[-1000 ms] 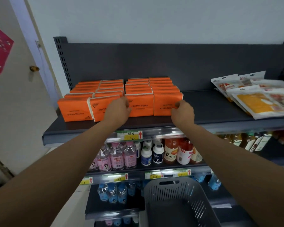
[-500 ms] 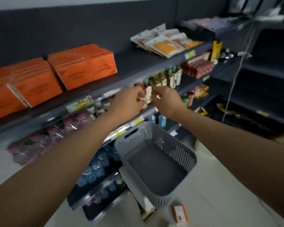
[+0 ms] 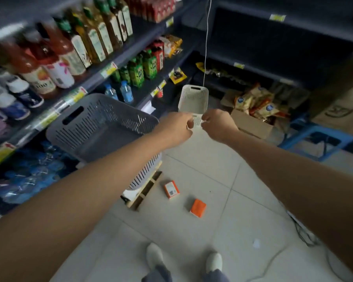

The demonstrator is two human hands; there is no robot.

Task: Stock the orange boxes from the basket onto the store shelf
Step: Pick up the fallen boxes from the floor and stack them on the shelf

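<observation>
The grey slotted basket (image 3: pixel 102 127) stands tilted on a low stand by the shelves, and its inside looks empty. Two orange boxes lie on the tiled floor: one with its white label up (image 3: pixel 171 189), the other (image 3: pixel 198 208) a little nearer to me. My left hand (image 3: pixel 174 129) and my right hand (image 3: pixel 217 125) are held out close together above the floor, to the right of the basket. Their fingers are curled and their fingertips nearly meet. I see nothing in them. The shelf with the stocked orange boxes is out of view.
Drink bottles (image 3: pixel 73 45) fill the shelves on the left. A small white basket (image 3: pixel 194 96) stands on the floor behind my hands. Further right are a cardboard box of snack bags (image 3: pixel 253 112) and a blue stool (image 3: pixel 316 137). My shoes (image 3: pixel 183 261) are at the bottom.
My view has swung down and to the right, from the orange boxes on the top shelf to the floor. Both hands left the boxes and came together in front of me.
</observation>
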